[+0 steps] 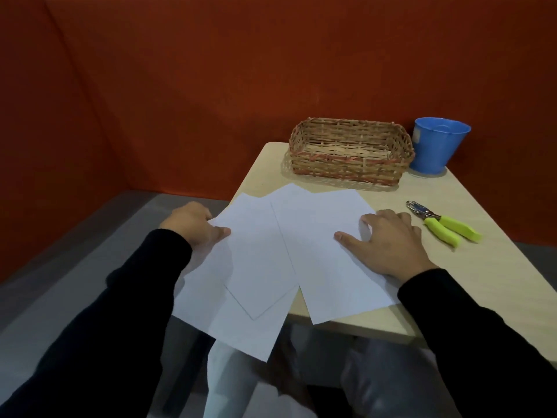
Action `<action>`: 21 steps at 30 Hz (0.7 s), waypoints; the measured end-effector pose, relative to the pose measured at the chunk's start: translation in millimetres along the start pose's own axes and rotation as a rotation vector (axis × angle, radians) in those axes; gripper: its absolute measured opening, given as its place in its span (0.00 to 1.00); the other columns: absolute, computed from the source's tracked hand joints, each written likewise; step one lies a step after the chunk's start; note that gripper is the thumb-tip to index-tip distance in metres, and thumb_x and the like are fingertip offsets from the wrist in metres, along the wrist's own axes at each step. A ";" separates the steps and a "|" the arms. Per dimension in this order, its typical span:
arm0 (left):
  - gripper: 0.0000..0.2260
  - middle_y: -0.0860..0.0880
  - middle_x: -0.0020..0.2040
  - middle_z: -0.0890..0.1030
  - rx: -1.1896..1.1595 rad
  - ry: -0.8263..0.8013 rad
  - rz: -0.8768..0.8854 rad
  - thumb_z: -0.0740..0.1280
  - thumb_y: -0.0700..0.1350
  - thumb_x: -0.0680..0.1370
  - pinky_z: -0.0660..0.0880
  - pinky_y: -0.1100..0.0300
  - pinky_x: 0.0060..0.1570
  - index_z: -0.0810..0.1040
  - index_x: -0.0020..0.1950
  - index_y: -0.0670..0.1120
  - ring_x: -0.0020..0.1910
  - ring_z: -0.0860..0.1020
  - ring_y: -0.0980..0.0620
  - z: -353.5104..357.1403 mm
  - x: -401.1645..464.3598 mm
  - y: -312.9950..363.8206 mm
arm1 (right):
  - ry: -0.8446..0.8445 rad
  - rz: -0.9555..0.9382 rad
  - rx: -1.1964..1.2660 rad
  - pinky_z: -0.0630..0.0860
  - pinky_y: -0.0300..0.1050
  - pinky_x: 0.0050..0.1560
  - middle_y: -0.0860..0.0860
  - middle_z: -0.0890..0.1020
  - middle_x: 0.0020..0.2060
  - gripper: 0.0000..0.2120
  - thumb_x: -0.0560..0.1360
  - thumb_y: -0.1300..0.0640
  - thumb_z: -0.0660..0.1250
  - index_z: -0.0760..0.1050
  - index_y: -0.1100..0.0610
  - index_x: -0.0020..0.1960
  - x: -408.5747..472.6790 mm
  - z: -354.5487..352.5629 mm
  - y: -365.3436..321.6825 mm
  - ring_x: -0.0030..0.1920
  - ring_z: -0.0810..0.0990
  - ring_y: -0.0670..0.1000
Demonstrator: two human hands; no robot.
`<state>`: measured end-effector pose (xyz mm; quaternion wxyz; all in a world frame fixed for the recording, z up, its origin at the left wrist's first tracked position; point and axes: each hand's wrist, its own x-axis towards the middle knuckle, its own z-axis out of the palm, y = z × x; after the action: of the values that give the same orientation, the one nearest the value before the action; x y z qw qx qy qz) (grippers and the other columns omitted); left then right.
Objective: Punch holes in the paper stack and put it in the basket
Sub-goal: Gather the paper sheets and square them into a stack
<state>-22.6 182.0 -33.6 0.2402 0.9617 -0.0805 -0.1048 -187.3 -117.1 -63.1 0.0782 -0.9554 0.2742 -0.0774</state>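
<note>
Both hands touch the fanned paper sheets, one per side.

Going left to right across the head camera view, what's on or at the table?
Left hand → fanned paper sheets → right hand → hole punch with green handles. At the back: wicker basket, then blue bucket.

Plain staged work corner, type unclear: small pale table set against bare orange walls, grey floor.
</note>
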 end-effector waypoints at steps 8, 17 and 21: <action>0.06 0.37 0.44 0.87 -0.530 -0.007 -0.037 0.75 0.38 0.75 0.84 0.46 0.41 0.82 0.49 0.37 0.38 0.84 0.43 -8.0 2.2 3.4 | -0.013 0.000 -0.020 0.67 0.58 0.60 0.57 0.77 0.62 0.38 0.73 0.22 0.55 0.76 0.51 0.66 -1.9 1.2 -5.3 0.65 0.69 0.63; 0.05 0.40 0.44 0.86 -0.517 -0.086 -0.094 0.76 0.39 0.73 0.75 0.55 0.39 0.81 0.45 0.43 0.35 0.81 0.44 -9.6 13.9 -19.8 | -0.004 0.044 -0.045 0.67 0.58 0.58 0.57 0.73 0.59 0.36 0.75 0.24 0.53 0.77 0.50 0.64 -0.7 -0.7 -30.9 0.64 0.67 0.62; 0.25 0.41 0.51 0.87 -0.309 -0.312 -0.043 0.83 0.61 0.58 0.72 0.48 0.47 0.84 0.46 0.48 0.45 0.83 0.37 -28.9 14.9 -20.3 | -0.005 -0.014 -0.032 0.64 0.55 0.55 0.54 0.70 0.53 0.35 0.73 0.22 0.53 0.78 0.49 0.59 3.0 2.1 -39.6 0.60 0.67 0.60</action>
<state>0.9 209.6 -20.9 0.3671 0.8871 -0.0792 -0.2684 -164.1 -85.3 -57.3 0.0629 -0.9586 0.2684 -0.0711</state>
